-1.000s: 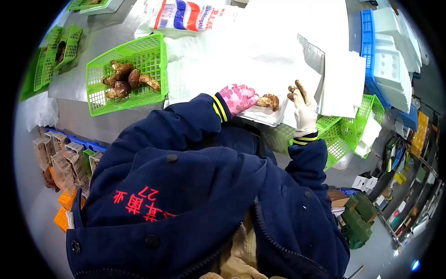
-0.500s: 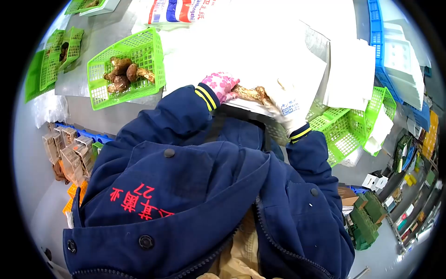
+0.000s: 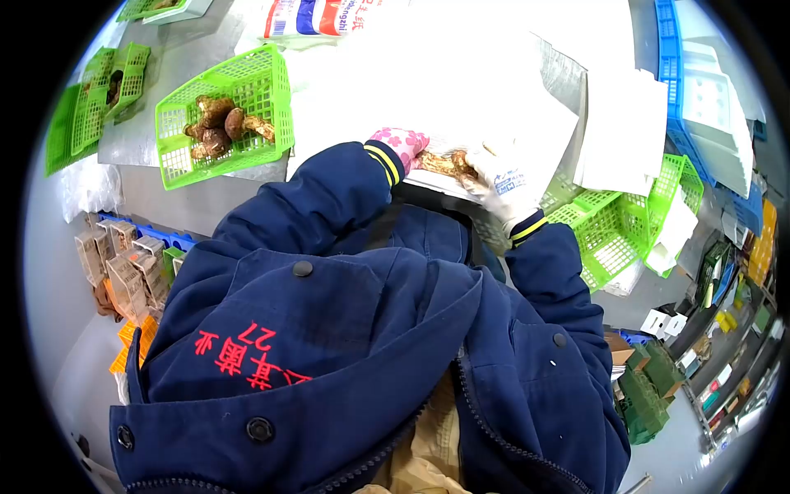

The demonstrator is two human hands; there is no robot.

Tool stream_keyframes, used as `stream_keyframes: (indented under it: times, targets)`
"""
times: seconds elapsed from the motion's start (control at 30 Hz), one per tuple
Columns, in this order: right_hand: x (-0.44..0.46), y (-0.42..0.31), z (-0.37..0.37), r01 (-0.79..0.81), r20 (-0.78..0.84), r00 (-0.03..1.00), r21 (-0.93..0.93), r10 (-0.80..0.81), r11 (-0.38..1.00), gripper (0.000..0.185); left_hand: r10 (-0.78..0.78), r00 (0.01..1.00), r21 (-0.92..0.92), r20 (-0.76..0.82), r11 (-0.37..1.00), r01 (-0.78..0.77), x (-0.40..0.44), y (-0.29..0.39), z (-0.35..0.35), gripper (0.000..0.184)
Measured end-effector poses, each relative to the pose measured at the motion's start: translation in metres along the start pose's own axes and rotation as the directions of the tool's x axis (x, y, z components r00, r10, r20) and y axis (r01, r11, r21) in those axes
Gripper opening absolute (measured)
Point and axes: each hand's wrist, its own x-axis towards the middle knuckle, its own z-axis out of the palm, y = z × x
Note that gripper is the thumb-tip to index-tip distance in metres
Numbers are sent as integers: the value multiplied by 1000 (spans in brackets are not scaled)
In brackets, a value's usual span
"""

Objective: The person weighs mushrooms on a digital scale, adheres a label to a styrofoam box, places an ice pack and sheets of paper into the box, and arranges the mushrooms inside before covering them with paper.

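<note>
My left hand (image 3: 400, 149), in a pink flowered glove, is closed on one end of a long brown mushroom (image 3: 443, 165). At the mushroom's other end is my right hand (image 3: 504, 183) in a white glove with blue print, its fingers closed against the piece and partly blurred. Whether it also holds some small tool I cannot tell. Both hands are at the near edge of the white paper-covered table (image 3: 411, 90). To the left, a green basket (image 3: 169, 136) holds several brown mushrooms (image 3: 216, 114).
Green baskets (image 3: 605, 247) stand to the right, beside white sheets (image 3: 619, 136) and a blue crate (image 3: 668, 74). A printed plastic pack (image 3: 309, 18) lies at the far edge. More green baskets (image 3: 86, 115) are at far left. Orange crates (image 3: 140, 342) sit on the lower left.
My left hand has shifted a little to the right, and my right hand slightly left and closer over the mushroom. The hands are now nearer each other.
</note>
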Motion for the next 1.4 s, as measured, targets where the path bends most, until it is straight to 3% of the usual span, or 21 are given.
stream_keyframes:
  times: [0.17, 0.23, 0.3, 0.43, 0.5, 0.57, 0.63, 0.7, 0.73, 0.83, 0.9, 0.93, 1.0, 1.07, 1.1, 1.17, 1.2, 1.23, 1.3, 1.33, 1.4]
  targets:
    - [6, -1, 5, 6, -165, 986, 15, -4, 1000, 26, 94, 976, -19, -199, 995, -100, 9, -13, 13, 21]
    - [15, -8, 1, -24, -131, 991, 47, 30, 999, 27, 67, 991, -59, -119, 995, -75, 2, -11, -5, 21]
    - [24, -11, 6, -15, -205, 978, 80, 31, 997, 27, 173, 961, -86, -217, 977, -196, 1, -19, -7, 21]
    - [30, -24, -1, -108, -147, 983, 44, 113, 993, 29, 110, 964, -42, -240, 991, -123, 8, -37, 11, 26]
    - [31, -24, 6, -52, -277, 960, -67, 31, 996, 27, 22, 999, -80, -44, 996, -25, 8, -35, 2, 29]
    - [30, -30, 7, -48, -303, 950, 99, 76, 994, 27, 16, 999, -214, 36, 977, -8, -5, -31, -17, 27]
    - [31, -31, 4, -58, -236, 968, 140, 90, 988, 27, 19, 999, -156, -45, 987, -25, -12, -35, -13, 25]
    - [34, -40, 11, -37, -258, 965, 27, 42, 999, 27, 39, 997, -128, -70, 991, -48, -18, -41, -9, 25]
    - [35, -44, 10, -104, -122, 987, 38, 107, 994, 32, 47, 996, -121, -76, 991, -56, -20, -45, -8, 25]
    - [35, -56, -8, -194, 12, 981, 68, 194, 979, 35, 70, 995, -100, -77, 992, -77, -23, -52, -6, 25]
    - [32, -37, -6, -280, 16, 958, 254, 286, 926, 39, 74, 996, -84, -54, 993, -79, -22, -49, -11, 25]
    - [26, -20, -10, -274, -103, 942, 320, 321, 907, 42, 31, 999, -75, 33, 997, -28, -25, -40, -24, 24]
    - [28, 2, -19, -253, -226, 908, 376, 354, 891, 44, 109, 986, -45, -130, 992, -116, -28, -40, -29, 23]
    - [46, 12, -34, -31, -195, 754, 944, 628, 329, 62, 228, 880, 1, -417, 968, -250, -35, -50, -27, 25]
    - [55, 12, -40, -27, -197, 755, 944, 625, 330, 62, 215, 877, 8, -430, 972, -234, -35, -57, -23, 25]
    - [79, 7, -58, -333, -197, 754, 706, 626, 624, 70, 158, 897, -11, -413, 984, -178, -47, -42, -55, 23]
    - [92, 20, -43, -256, -350, 700, 691, 623, 676, 62, 196, 834, -8, -516, 972, -234, -46, -43, -58, 23]
    - [94, 15, -53, -252, -352, 701, 691, 620, 678, 62, 185, 751, -62, -634, 956, -288, -47, -42, -63, 24]
    - [100, -4, -79, -391, -148, 650, 776, 745, 495, 45, 126, 675, -116, -727, 947, -300, -48, -44, -72, 31]
    - [98, 19, -47, -79, -175, 732, 938, 658, 337, 24, 125, 674, -113, -728, 948, -298, -48, -49, -74, 31]
    - [90, 8, -55, -31, -131, 783, 968, 608, 249, 17, 2, 604, -109, -797, 983, -147, -48, -67, -75, 39]
